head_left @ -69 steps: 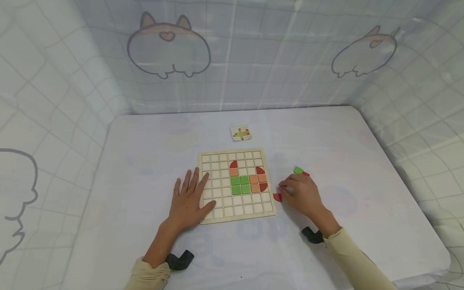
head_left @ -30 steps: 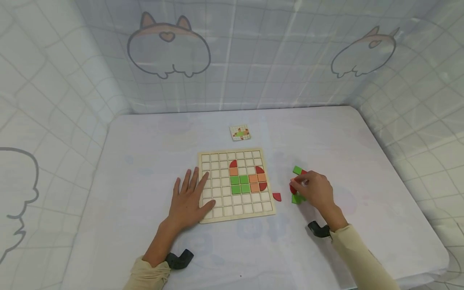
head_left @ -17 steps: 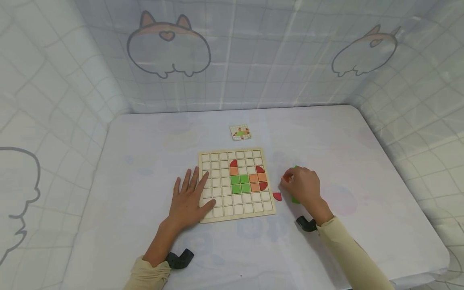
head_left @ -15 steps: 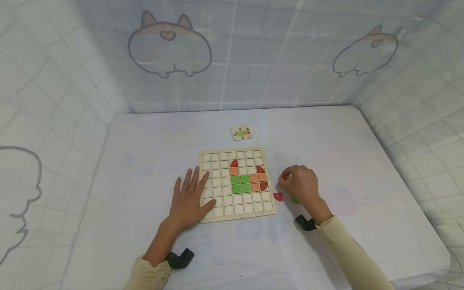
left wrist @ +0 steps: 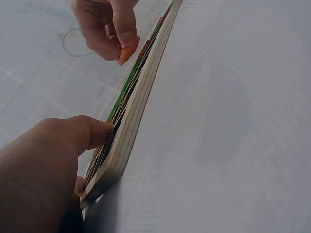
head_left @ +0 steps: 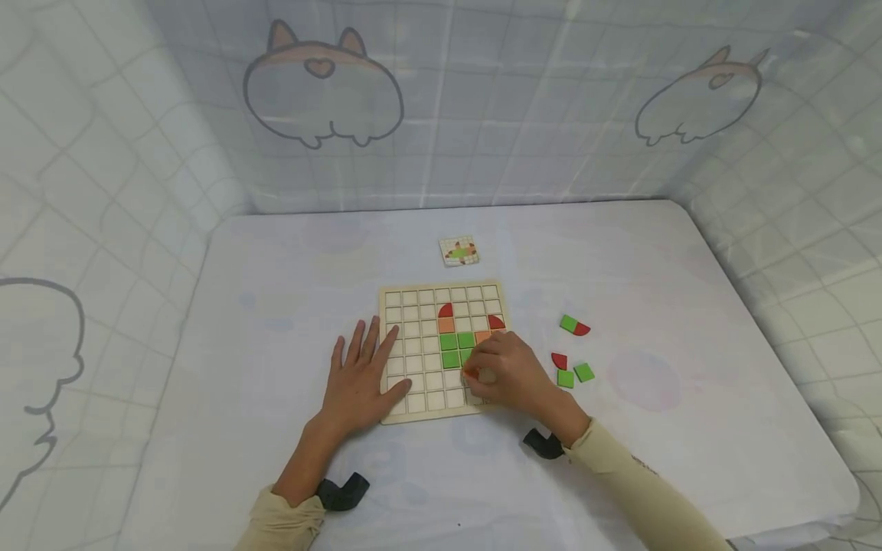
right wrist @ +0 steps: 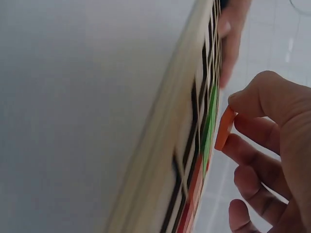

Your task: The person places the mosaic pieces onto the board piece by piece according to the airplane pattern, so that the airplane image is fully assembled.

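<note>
Pinching an orange tile (right wrist: pixel 225 130) between thumb and fingertips, our right hand (head_left: pixel 510 375) hovers just above the lower right part of the wooden grid board (head_left: pixel 411 314), the tile apart from its surface, near the green square tiles (head_left: pixel 449 342) set in the cells. We rest our left hand (head_left: pixel 357 390) on the board's left edge, fingers straight and spread, gripping nothing. To the board's right we see loose green squares (head_left: pixel 584 372) and red quarter-circles (head_left: pixel 560 360); beyond its far edge lies a pattern card (head_left: pixel 458 251).
</note>
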Demonstrator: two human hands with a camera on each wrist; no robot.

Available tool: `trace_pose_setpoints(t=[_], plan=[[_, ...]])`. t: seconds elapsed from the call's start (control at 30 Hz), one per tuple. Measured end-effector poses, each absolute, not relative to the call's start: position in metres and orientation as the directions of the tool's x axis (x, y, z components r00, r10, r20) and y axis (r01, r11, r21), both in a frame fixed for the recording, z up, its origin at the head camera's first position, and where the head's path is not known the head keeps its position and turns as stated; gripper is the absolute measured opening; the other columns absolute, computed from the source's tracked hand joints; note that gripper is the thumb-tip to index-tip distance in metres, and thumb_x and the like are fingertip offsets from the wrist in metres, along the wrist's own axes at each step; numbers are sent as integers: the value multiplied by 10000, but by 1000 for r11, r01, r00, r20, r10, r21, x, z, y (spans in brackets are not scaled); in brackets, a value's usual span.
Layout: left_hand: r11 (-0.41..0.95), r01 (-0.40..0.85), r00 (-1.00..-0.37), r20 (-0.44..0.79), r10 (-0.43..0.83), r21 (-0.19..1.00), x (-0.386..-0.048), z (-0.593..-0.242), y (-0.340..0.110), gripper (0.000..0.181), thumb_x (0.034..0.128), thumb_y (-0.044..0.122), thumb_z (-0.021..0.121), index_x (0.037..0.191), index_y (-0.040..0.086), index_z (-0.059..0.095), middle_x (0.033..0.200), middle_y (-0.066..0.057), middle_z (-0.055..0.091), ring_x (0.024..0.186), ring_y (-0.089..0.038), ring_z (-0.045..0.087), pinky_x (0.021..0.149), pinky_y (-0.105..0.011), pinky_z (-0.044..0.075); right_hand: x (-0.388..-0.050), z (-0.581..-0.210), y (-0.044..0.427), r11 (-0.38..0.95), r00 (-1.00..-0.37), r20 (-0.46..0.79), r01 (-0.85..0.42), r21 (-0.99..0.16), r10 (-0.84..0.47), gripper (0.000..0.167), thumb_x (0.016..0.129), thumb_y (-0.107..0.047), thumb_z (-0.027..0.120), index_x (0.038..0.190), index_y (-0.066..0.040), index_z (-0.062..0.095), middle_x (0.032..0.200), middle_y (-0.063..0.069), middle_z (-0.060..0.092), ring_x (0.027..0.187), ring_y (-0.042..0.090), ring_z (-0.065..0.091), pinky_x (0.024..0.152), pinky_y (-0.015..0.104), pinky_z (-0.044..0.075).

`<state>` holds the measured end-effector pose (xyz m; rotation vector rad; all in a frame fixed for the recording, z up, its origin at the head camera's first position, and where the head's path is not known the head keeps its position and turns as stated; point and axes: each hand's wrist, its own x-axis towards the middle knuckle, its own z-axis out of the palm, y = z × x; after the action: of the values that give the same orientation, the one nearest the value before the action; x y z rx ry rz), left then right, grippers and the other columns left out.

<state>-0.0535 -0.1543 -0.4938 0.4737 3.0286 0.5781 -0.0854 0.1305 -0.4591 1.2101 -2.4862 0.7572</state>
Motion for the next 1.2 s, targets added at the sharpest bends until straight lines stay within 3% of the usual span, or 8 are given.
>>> trace_pose_setpoints(t=[0.23, 0.53, 0.83, 1.2], plan=[[885, 287, -955, 34, 296, 366, -53, -493, -155, 845, 920, 598, 498, 1591, 195, 180, 1638, -124, 35, 1489, -304, -49, 1131, -569, -34, -80, -463, 114, 471, -533, 435, -846, -251, -726, 47, 748, -161, 814, 778, -154, 779, 832, -53, 702, 835, 157, 583, 710, 319, 403], [885, 292, -954, 48, 295, 361, -52, -494, -154, 849, 913, 591, 513, 1587, 182, 199, 1636, -135, 55, 1489, -317, -27, 1128, -579, -18, -81, -466, 113, 447, -505, 424, -863, -235, -752, 55, 778, -167, 845, 801, -158, 796, 887, -56, 706, 890, 164, 564, 749, 331, 388], [890, 290, -955, 43, 294, 353, -53, -493, -154, 858, 910, 595, 519, 1587, 177, 198, 1635, -136, 56, 1489, -325, -16, 1128, -584, -6, -80, -466, 113, 524, -579, 385, -815, -248, -719, 67, 764, -191, 863, 789, -195, 800, 840, -70, 640, 838, 166, 501, 708, 345, 334], [894, 283, -956, 29, 292, 348, -53, -494, -154, 856, 909, 587, 517, 1590, 185, 186, 1637, -128, 43, 1489, -315, -35, 1130, -576, -16, -75, -465, 132, 587, -657, 332, -754, -295, -677, 67, 780, -177, 840, 795, -194, 777, 829, -98, 639, 825, 126, 496, 706, 308, 350]])
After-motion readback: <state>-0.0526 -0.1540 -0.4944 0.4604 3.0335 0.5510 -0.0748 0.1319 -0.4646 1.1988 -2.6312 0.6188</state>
